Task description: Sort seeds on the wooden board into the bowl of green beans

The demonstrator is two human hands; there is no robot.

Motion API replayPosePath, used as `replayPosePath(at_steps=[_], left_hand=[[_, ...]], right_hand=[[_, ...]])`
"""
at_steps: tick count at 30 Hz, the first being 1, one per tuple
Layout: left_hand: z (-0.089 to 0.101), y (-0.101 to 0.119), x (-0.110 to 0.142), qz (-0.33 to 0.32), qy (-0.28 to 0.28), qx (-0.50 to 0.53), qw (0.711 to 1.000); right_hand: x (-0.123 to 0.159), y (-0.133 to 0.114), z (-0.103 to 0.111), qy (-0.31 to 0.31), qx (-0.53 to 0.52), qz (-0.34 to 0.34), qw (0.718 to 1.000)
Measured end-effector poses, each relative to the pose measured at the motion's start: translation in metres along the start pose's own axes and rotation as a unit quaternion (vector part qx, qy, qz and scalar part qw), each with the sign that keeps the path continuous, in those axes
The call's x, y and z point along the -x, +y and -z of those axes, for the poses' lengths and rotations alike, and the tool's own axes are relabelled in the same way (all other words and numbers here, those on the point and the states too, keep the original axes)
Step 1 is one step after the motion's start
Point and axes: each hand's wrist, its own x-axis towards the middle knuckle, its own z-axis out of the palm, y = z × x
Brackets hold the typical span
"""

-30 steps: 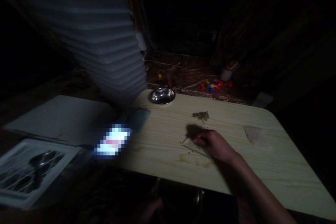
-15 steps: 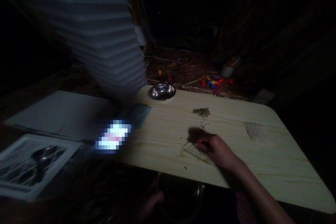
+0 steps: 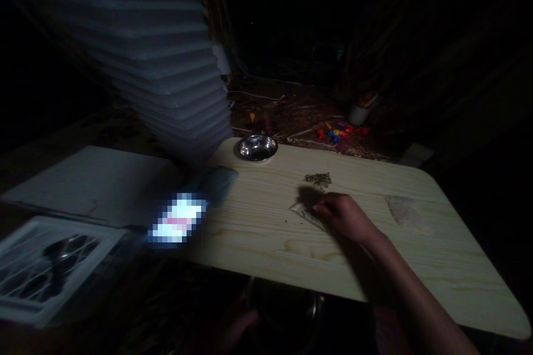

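Note:
My right hand [image 3: 343, 213] is over the middle of the wooden table, fingers pinched on a thin, clear flat piece [image 3: 306, 215] whose edge rests on or just above the tabletop. Just beyond it lies a small heap of green-brown grains [image 3: 318, 179], perhaps lentils or seeds. A few stray grains dot the wood nearer me. Below the table's front edge, in deep shadow, my left hand [image 3: 241, 321] grips the side of a round metal pot [image 3: 318, 310]. The pot's inside is too dark to make out.
A shiny steel bowl [image 3: 258, 148] stands at the table's far left corner. Left of the table are a glowing blurred screen [image 3: 178, 221], a white basket [image 3: 112, 238] holding utensils, and a tall ridged grey stack [image 3: 166, 66]. Colourful toy pieces [image 3: 341, 132] lie on the floor behind.
My right hand has slid the clear piece away from the front edge, closer to the grain heap. The dark bit near the front edge is gone from the tabletop. My left hand stays at the pot.

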Motion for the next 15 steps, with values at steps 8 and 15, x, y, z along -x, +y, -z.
replayPosePath(at_steps=[8,15], left_hand=[[0.001,0.007,-0.002,0.005,-0.028,0.010,1.000],[0.009,0.005,0.001,0.008,-0.036,0.017,0.999]], right_hand=[[-0.033,-0.011,-0.021,-0.039,0.021,0.033,0.998],[-0.016,-0.029,-0.028,-0.120,-0.010,0.084,0.989]])
